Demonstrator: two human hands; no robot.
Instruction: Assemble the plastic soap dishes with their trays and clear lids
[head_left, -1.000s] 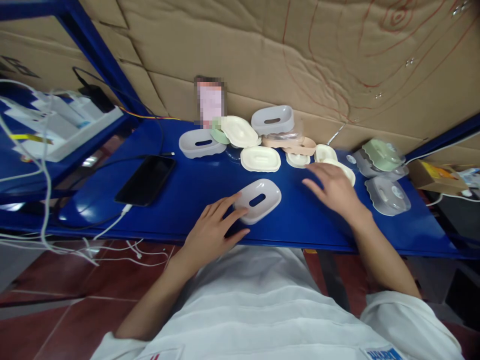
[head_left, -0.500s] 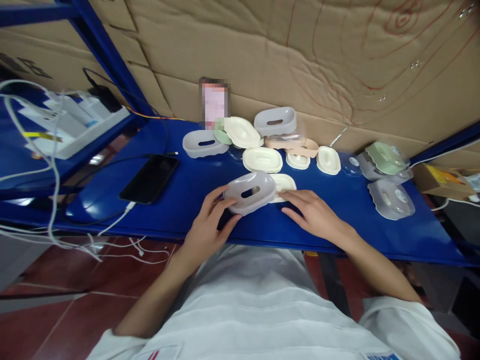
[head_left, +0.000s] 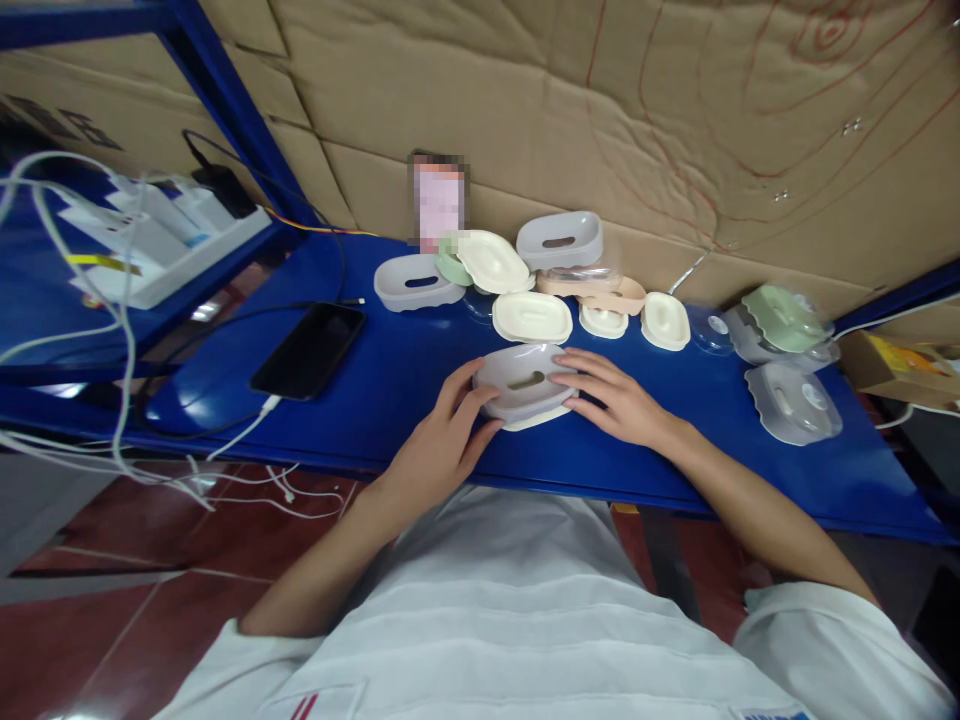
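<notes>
A grey oval soap dish [head_left: 514, 403] with a slot through its floor sits over a cream tray [head_left: 537, 422], whose front edge shows below it. Closed on the dish's left end is my left hand [head_left: 439, 440], fingers on the rim and thumb at the near side. My right hand [head_left: 622, 402] grips the opposite end, fingertips over the rim. Just behind lies a cream oval piece [head_left: 532, 317], with a small cream piece [head_left: 666, 321] farther right. Another grey dish [head_left: 412, 293] stands back left.
A black phone [head_left: 307, 350] with a cable lies left. Clear covers and a green piece [head_left: 784, 318] are stacked right. A third grey dish [head_left: 559, 252] leans near the cardboard wall [head_left: 525, 120]. A white power strip [head_left: 187, 265] with cables stands far left.
The grey dish has shifted right, from beside the cream tray to over it. My left hand moved right with it; my right hand went from the tray to the dish's right end.
</notes>
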